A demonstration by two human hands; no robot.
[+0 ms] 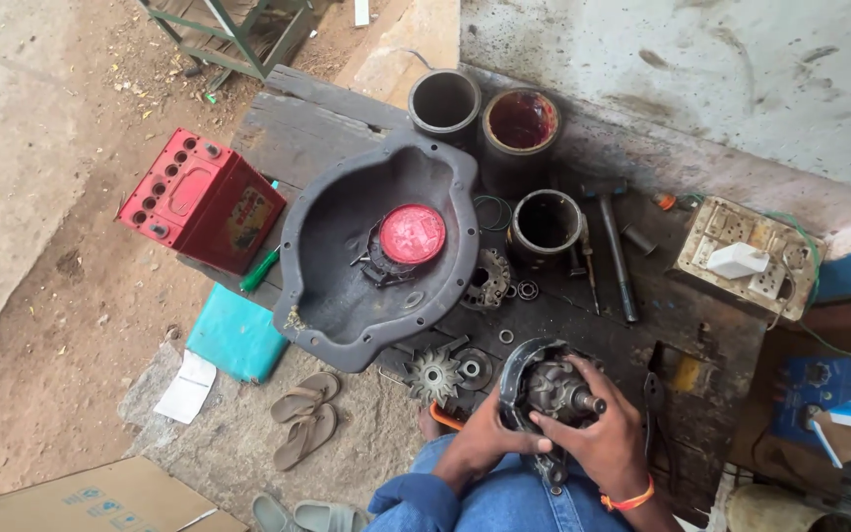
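Your left hand (485, 438) wraps the near-left rim of the alternator (544, 389), fingers curled shut on its housing. Your right hand (598, 433) clamps over its right side, fingers spread across the rotor with the shaft poking out between them. The alternator sits just above your lap at the near edge of the surface (701, 325); its lower part is hidden behind your hands. Just left of it lie a fan (433, 374) and a pulley (472, 369). Pliers (654, 399) lie to the right, partly cut off by your wrist. Farther off sits a large grey cover (347, 296) holding a red cap (412, 234), then a hammer (615, 246), and three tins (445, 103) at the far edge.
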